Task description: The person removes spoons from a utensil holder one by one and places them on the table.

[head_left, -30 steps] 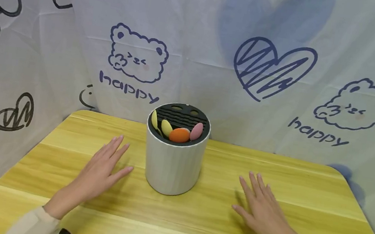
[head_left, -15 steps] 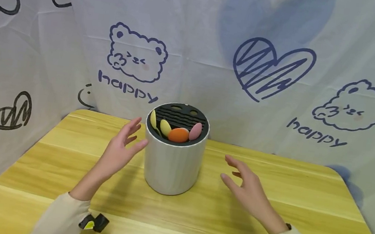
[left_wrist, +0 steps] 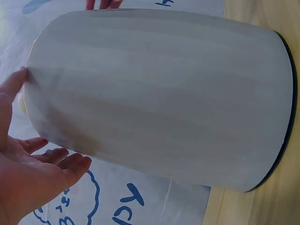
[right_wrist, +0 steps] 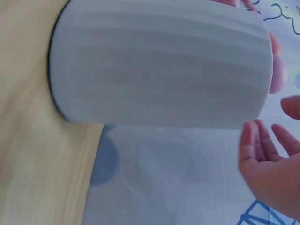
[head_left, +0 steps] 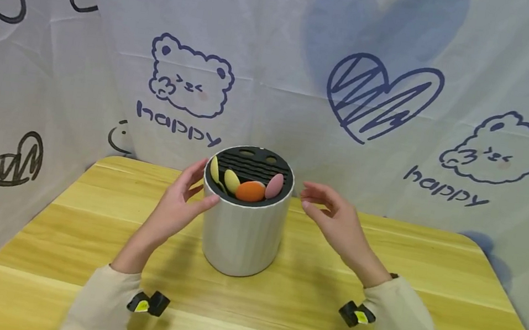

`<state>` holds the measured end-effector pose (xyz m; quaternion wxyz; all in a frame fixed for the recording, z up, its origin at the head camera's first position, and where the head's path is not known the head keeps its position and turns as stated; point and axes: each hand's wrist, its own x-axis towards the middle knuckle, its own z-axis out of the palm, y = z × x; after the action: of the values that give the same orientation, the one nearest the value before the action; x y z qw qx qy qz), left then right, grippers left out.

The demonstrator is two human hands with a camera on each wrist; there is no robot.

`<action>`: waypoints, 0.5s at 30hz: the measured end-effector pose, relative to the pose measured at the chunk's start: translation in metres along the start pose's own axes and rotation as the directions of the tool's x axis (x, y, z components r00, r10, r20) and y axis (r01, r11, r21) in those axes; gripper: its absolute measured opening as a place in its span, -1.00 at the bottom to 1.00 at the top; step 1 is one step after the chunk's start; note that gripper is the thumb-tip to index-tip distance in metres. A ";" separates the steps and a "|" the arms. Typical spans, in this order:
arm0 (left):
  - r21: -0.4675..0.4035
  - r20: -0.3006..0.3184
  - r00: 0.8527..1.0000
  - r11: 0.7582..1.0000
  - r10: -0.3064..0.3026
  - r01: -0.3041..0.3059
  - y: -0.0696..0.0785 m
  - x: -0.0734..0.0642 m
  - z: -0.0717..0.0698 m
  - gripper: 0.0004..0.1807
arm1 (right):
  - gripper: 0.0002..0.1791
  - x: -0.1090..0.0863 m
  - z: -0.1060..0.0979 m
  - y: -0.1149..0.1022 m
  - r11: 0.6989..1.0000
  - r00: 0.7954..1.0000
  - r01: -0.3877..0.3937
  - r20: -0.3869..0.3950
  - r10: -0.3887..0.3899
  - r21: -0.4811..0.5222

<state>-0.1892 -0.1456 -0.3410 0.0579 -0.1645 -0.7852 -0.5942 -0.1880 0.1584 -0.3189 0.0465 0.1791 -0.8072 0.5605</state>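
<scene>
A white ribbed utensil holder (head_left: 242, 240) with a black slotted top (head_left: 254, 166) stands upright on the table. Out of the slots near its front poke rounded ends: two yellow ones (head_left: 231, 181), an orange one (head_left: 250, 191) and a pink one (head_left: 274, 186). My left hand (head_left: 176, 206) is at the holder's upper left side. In the left wrist view its thumb (left_wrist: 16, 82) touches the rim, while the other fingers lie along the side, loosely bent. My right hand (head_left: 337, 222) hovers just right of the rim, apart from it, fingers relaxed and holding nothing.
The wooden table (head_left: 244, 318) ends at a white cloth backdrop (head_left: 276, 116) printed with bears and hearts, close behind the holder. Another cloth hangs along the left side. Small black devices (head_left: 149, 303) sit at both wrists.
Both hands have risen from beside the holder and moved inward to its upper sides. My left hand has reached the rim; the right has come close. The holder stays in place.
</scene>
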 end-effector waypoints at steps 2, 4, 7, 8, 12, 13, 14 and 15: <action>0.021 -0.004 1.000 1.000 -0.013 0.013 0.000 -0.001 0.000 -0.19 | -0.62 0.005 0.003 -0.004 0.998 1.000 0.022 -0.012 -0.022 0.054; 0.041 -0.006 1.000 0.999 -0.021 0.021 0.000 -0.002 0.000 -0.19 | -0.65 0.008 0.007 -0.008 0.995 0.999 0.042 -0.028 -0.040 0.096; 0.052 0.001 1.000 0.998 -0.023 0.023 0.000 -0.002 0.000 -0.18 | -0.67 0.012 0.009 -0.013 0.992 0.998 0.053 -0.034 -0.049 0.119; 0.054 0.005 1.000 0.998 -0.022 0.022 0.000 -0.002 0.000 -0.18 | -0.66 0.013 0.008 -0.015 0.992 0.999 0.047 -0.030 -0.044 0.115; 0.065 0.027 0.999 0.997 -0.029 0.028 0.002 -0.001 0.001 -0.18 | -0.65 0.019 0.005 -0.019 0.995 1.000 0.029 0.005 -0.029 0.095; 0.068 0.032 0.999 0.997 -0.030 0.028 0.002 -0.001 0.001 -0.18 | -0.65 0.020 0.003 -0.020 0.996 1.000 0.021 0.016 -0.023 0.090; 0.068 0.037 0.999 0.997 -0.031 0.029 0.002 -0.001 0.001 -0.18 | -0.65 0.021 0.002 -0.022 0.997 0.999 0.014 0.028 -0.017 0.081; 0.068 0.041 0.999 0.997 -0.032 0.029 0.002 0.000 0.002 -0.18 | -0.65 0.022 0.001 -0.023 0.997 0.999 0.008 0.039 -0.011 0.074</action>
<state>-0.1878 -0.1436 -0.3393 0.0379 -0.1629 -0.8081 -0.5648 -0.2009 0.1452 -0.2928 0.0269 0.1956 -0.7858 0.5861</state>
